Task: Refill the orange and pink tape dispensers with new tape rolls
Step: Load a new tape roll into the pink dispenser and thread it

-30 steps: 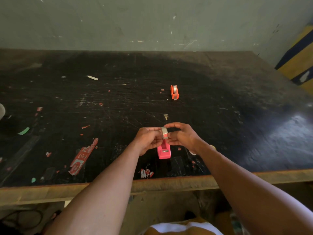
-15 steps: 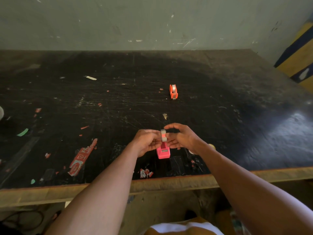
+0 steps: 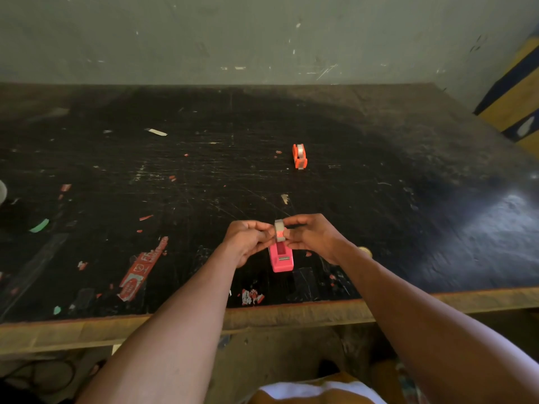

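A small clear tape roll (image 3: 279,230) is pinched between the fingertips of my left hand (image 3: 246,242) and my right hand (image 3: 312,236), held upright just above the back end of the pink tape dispenser (image 3: 281,258). The pink dispenser stands on the black table near its front edge, cutter end toward me. The orange tape dispenser (image 3: 299,156) sits alone farther back on the table, with a pale roll showing in its top.
The black table (image 3: 379,176) is scratched and dotted with paper scraps, a red label strip (image 3: 143,268) at front left and a green scrap (image 3: 39,225) at left. A small round yellowish object (image 3: 365,251) peeks out beside my right wrist. A grey wall stands behind.
Both hands have held the tape roll over the pink dispenser throughout, lowering it slightly. The view has shifted a little; the orange dispenser has not moved.
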